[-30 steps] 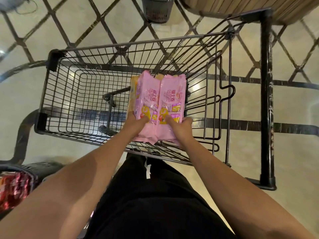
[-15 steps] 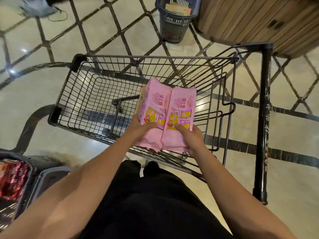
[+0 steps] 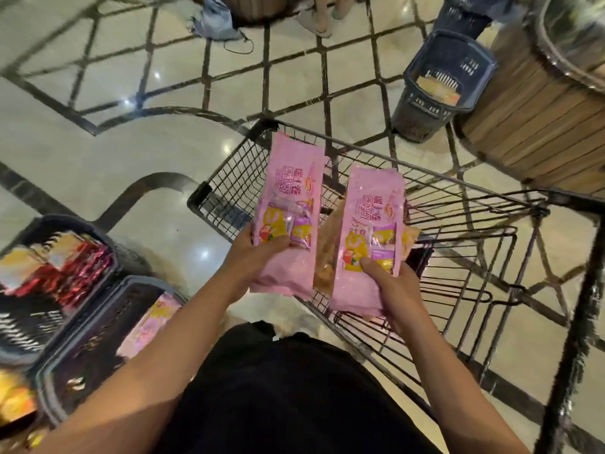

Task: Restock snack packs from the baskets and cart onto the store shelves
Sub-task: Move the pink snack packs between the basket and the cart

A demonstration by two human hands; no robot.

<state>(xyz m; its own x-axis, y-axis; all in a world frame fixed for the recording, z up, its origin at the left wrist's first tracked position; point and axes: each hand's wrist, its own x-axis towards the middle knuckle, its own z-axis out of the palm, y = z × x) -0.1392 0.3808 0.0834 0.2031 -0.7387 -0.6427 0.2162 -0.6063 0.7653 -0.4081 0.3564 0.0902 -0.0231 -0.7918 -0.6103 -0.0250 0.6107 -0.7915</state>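
Above the black wire cart [image 3: 458, 204] I hold two bundles of pink snack packs. My left hand [image 3: 252, 253] grips the left pink pack [image 3: 288, 198] near its lower end, thumb on its front. My right hand [image 3: 389, 283] grips the right pink pack [image 3: 370, 231], thumb on the printed picture; an orange-brown pack [image 3: 327, 257] peeks out behind it. The two bundles are apart, with a gap between them. The cart's inside is mostly hidden by the packs and looks bare where it shows.
Two dark baskets stand on the floor at my left: one [image 3: 49, 267] with red and gold packs, one [image 3: 98, 322] with a pink pack. A blue basket [image 3: 438, 90] sits by a round wooden display [image 3: 537, 126] at the far right. Someone's feet [image 3: 324, 21] show at the top.
The two pink bundles, held side by side before, have been lifted and pulled apart. My view has swung left, bringing the floor baskets at my left into sight.
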